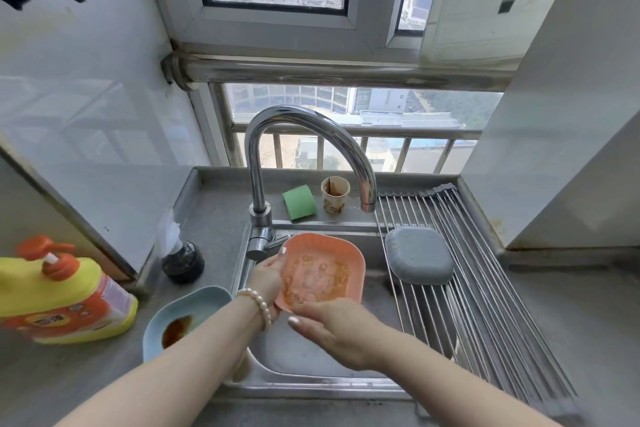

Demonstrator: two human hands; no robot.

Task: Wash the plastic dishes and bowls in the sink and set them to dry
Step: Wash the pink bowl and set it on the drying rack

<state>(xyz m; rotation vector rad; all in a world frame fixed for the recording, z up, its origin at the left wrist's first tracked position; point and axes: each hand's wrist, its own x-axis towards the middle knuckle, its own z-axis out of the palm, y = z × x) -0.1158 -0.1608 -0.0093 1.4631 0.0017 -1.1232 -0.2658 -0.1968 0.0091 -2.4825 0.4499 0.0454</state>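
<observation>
Holding an orange plate tilted over the sink, the left hand has its grip clamped on the plate's left edge, thumb on the rim. The right hand meets the plate's near edge; its fingertips are hidden under the plate, so I cannot tell whether its grip is apart or together. The plate's inner face shows reddish smears and soap bubbles. A pearl bracelet sits on the left wrist.

A grey bowl lies upside down on the metal drying rack at the right of the sink. On the counter left of the sink, a pale blue bowl holds a brown sauce stain, and a yellow and orange soap bottle stands further left. Behind the sink are the tap, a green sponge and a stained paper cup. A dark round object rests near the tap's base.
</observation>
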